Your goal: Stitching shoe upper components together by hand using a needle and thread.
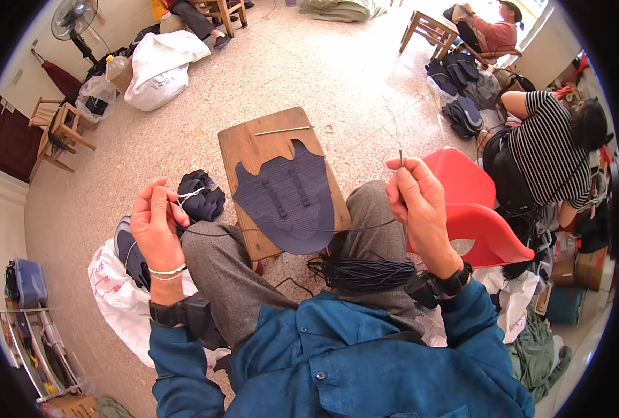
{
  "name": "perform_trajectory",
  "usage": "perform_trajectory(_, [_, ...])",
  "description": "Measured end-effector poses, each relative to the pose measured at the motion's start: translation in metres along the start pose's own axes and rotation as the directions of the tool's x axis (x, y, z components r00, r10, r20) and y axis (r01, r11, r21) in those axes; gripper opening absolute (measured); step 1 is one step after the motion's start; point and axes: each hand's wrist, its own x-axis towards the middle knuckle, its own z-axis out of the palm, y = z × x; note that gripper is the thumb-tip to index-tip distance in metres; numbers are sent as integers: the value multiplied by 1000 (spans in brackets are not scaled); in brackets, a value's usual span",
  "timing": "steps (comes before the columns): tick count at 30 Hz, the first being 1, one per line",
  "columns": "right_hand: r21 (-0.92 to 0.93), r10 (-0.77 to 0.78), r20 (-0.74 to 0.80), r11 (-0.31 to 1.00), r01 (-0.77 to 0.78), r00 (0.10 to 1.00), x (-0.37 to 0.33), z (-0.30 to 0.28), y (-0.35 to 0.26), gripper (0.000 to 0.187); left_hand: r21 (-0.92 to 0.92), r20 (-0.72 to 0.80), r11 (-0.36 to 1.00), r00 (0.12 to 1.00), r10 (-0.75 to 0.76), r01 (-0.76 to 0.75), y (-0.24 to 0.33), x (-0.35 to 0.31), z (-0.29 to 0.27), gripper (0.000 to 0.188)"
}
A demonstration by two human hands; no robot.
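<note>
A thin dark cord (365, 228) stretches across my lap between my two hands. My right hand (419, 198) pinches it, a short dark tip standing up above the fingers. My left hand (155, 212), a pale band round its wrist, is closed with thumb and fingertips together on the other end. Between them a dark navy shoe-upper piece (285, 191) with two rows of slots lies flat on a small wooden stool (243, 139). Beyond it rests a slim metal rod (283, 130). On my lap sits a bundle of dark cords (369, 274).
Dark pieces tied with white string (201, 197) lie beside my left knee, near a white bag (118, 299). A red plastic chair (470, 202) stands at my right. Beyond it a person in a striped shirt (550, 143) bends forward. A white sack (159, 73) lies far left.
</note>
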Motion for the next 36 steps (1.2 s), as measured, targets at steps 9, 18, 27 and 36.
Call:
perform_trajectory(9, [-614,-357,115,708,349,927,71,-12,81,16,595,427,706,896,126,-383,-27,-26,46,8])
perform_trajectory(18, [-717,-210,391,541,439,896,72,17,146,8,569,555,626,811,187,-534,-123,-72,100,9])
perform_trajectory(27, [-734,-156,450,497,463,879,76,20,154,4,574,614,572,770,174,-586,-154,-67,96,8])
perform_trajectory(36, [-646,35,630,579,498,776,106,10,140,7,551,692,518,705,156,-655,-155,-70,93,7])
